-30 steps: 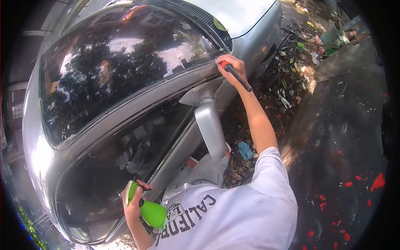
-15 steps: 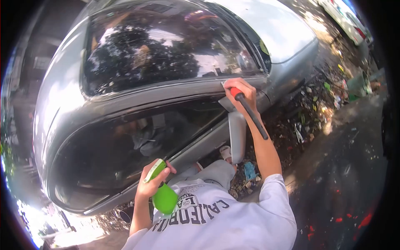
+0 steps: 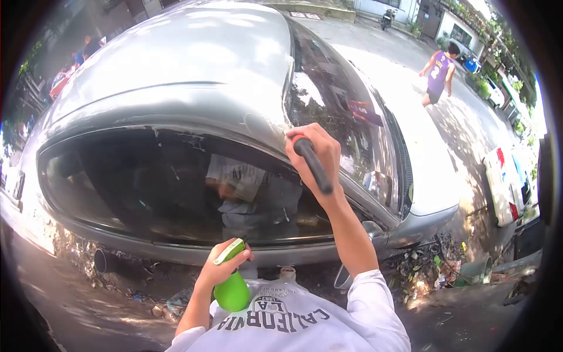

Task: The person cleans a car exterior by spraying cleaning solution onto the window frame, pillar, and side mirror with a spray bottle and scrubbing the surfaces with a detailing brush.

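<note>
Fingers wrapped round its neck, my left hand (image 3: 226, 263) holds a green spray bottle (image 3: 232, 293) low in front of my shirt, beside the car door. My right hand (image 3: 315, 154) grips a tool with a red and black handle (image 3: 315, 166); its working end is hidden by my fingers. That hand is at the top corner of the windshield (image 3: 331, 111), where the silver roof (image 3: 193, 64) meets the pillar. Below it, the dark side window (image 3: 146, 188) mirrors my shirt and arms.
A person in a purple jersey (image 3: 438, 73) is beyond the hood (image 3: 431, 170). A white car (image 3: 503, 185) stands at the right, a motorcycle (image 3: 387, 19) farther back. Litter and a green bucket (image 3: 476, 271) lie near the front wheel side. Other people (image 3: 88, 48) are far left.
My right hand has moved along the pillar from near the side mirror up to the roof corner. The view has turned, showing the roof and street. Both hands keep their holds.
</note>
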The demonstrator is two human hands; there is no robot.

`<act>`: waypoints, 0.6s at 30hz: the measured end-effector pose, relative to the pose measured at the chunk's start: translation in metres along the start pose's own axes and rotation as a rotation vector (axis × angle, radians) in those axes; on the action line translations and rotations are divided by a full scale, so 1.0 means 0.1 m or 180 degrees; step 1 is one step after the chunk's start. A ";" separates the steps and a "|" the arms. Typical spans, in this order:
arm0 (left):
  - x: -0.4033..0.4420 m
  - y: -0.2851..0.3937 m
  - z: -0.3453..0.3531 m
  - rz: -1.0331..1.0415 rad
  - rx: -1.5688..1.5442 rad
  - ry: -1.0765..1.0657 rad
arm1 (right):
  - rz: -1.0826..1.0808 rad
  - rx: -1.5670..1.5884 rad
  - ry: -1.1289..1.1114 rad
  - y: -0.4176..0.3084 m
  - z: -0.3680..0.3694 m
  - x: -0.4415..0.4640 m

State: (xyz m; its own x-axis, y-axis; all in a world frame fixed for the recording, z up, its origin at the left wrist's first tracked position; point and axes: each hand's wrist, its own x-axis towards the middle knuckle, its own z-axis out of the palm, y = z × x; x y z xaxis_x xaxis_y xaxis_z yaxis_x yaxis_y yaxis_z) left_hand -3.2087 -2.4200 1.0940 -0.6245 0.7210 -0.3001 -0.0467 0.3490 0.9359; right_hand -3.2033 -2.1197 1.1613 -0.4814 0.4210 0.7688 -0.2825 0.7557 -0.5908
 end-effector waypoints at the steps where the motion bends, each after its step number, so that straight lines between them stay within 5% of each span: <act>1: -0.04 -0.03 -0.09 0.0055 -0.0056 -0.0003 | 0.0138 -0.0051 -0.0159 -0.04 0.08 0.14; 3: -0.12 -0.11 -0.27 0.0129 -0.0233 0.0252 | -0.0001 -0.0310 -0.0157 0.04 0.20 0.46; 5: -0.15 -0.20 -0.46 0.0120 -0.0198 0.0276 | 0.0876 -0.0342 -0.0546 0.14 0.26 0.88; 9: -0.26 -0.37 -0.64 -0.0065 -0.0334 0.0504 | 0.0904 -0.0916 -0.0513 0.67 0.38 1.38; 12: -0.37 -0.32 -0.79 -0.0117 -0.0679 0.0564 | 0.0561 -0.1033 -0.0752 0.20 0.23 1.12; 18: -0.27 0.05 -1.01 -0.0106 -0.0910 0.0512 | 0.1234 -0.0987 -0.1120 0.76 0.29 1.74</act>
State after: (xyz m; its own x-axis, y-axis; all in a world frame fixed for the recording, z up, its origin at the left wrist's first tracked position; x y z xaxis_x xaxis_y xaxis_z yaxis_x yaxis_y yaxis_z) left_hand -3.2707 -2.4984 1.1259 -0.7332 0.6003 -0.3196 -0.2719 0.1720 0.9468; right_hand -3.3325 -2.0034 1.2436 -0.7612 0.5437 0.3536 0.1977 0.7137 -0.6720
